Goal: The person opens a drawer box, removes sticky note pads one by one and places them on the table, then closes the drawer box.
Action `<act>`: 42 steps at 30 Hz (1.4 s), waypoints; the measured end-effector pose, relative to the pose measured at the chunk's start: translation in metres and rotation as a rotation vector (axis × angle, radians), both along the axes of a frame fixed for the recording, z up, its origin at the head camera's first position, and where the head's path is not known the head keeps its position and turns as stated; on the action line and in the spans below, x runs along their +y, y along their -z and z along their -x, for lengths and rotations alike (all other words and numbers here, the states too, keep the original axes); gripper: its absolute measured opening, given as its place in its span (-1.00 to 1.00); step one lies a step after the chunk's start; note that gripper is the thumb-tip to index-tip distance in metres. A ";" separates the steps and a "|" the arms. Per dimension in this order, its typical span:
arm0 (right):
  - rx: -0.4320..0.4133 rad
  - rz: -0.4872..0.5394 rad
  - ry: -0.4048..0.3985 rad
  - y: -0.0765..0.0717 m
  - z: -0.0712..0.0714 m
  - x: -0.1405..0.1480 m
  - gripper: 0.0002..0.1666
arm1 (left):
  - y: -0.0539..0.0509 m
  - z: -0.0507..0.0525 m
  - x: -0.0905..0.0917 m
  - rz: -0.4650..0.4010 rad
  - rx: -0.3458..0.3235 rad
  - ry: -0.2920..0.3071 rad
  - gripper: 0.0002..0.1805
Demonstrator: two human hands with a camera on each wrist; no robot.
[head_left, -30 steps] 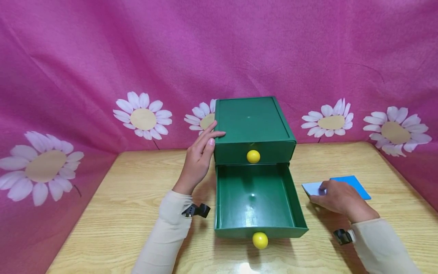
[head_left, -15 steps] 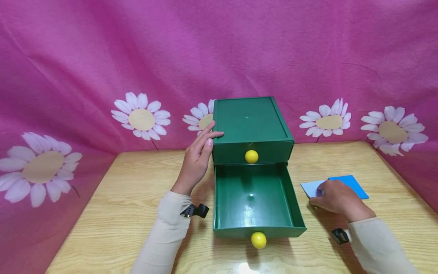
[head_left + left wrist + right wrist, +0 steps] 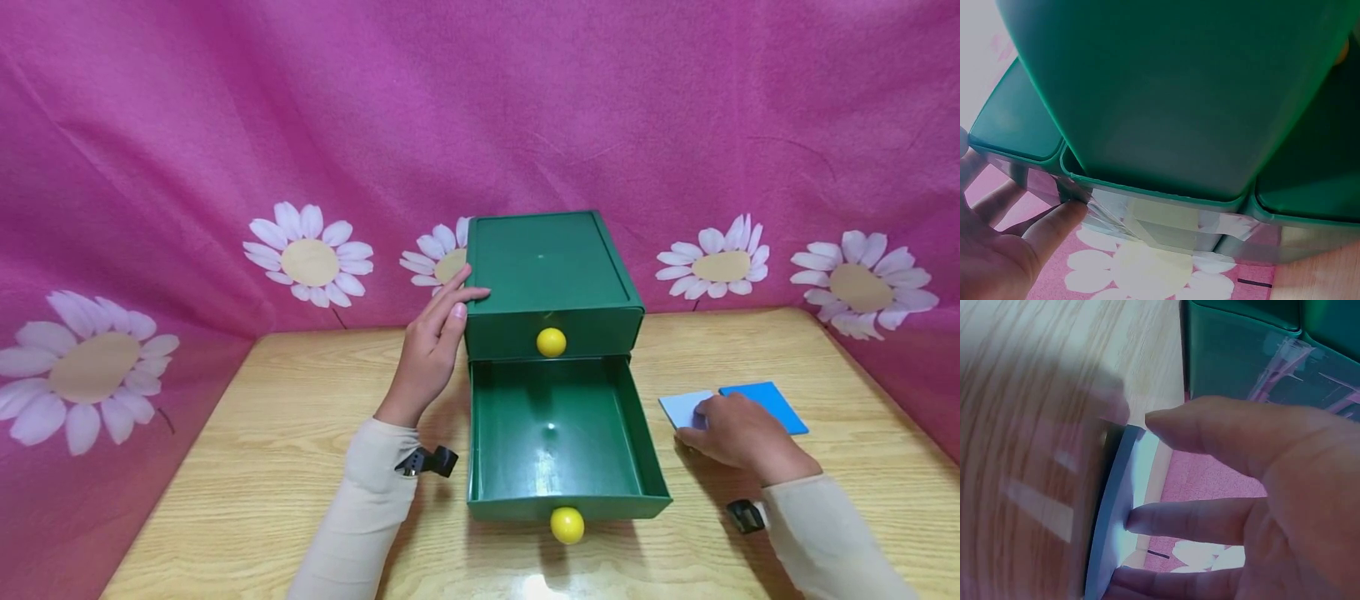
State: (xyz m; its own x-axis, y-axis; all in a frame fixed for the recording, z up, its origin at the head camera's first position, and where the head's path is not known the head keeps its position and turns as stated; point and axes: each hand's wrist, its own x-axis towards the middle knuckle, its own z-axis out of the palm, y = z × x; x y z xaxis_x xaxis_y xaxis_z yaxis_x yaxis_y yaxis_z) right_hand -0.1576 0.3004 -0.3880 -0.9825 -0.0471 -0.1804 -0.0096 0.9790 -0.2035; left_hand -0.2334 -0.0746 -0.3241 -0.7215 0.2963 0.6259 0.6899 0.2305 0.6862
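A green plastic two-drawer unit (image 3: pixel 555 267) stands mid-table. Its upper drawer is closed; the lower drawer (image 3: pixel 540 450) is pulled out, with nothing inside. My left hand (image 3: pixel 427 358) rests against the unit's left side, fingers straight, fingertips on the top edge; the left wrist view shows that hand (image 3: pixel 1010 244) along the side. To the right, my right hand (image 3: pixel 742 437) touches a light blue square pad (image 3: pixel 678 408). In the right wrist view, straight fingers (image 3: pixel 1188 519) rest on the pad's face and the thumb stands by its corner. The hand partly covers the pad.
A bright blue square pad (image 3: pixel 776 408) lies just beyond my right hand. Yellow round knobs (image 3: pixel 551 342) stick out from both drawer fronts. Pink cloth with daisies (image 3: pixel 525 108) hangs behind the wooden table (image 3: pixel 247 467) and along its sides.
The right thumb shifts slightly along the light blue pad's near edge, and the pad moves very little. My left hand and the drawer unit stay as they were.
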 end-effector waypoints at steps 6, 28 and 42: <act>0.003 0.001 -0.016 0.000 0.000 0.000 -0.50 | 0.003 0.002 -0.001 0.001 0.014 0.000 -0.62; 0.025 0.054 0.053 0.004 -0.002 -0.002 -0.51 | 0.002 0.002 -0.002 0.008 0.040 -0.005 -0.62; 0.001 0.054 0.074 0.000 -0.002 -0.003 -0.39 | -0.026 -0.025 0.002 -0.001 0.004 0.011 -0.63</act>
State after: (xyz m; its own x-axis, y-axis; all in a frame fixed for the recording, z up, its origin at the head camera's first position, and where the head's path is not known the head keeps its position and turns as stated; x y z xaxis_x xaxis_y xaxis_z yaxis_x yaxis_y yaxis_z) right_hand -0.1552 0.2975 -0.3876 -0.9838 0.0164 -0.1783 0.0625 0.9646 -0.2562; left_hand -0.2080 -0.0724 -0.2984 -0.7153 0.3039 0.6292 0.6955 0.2223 0.6833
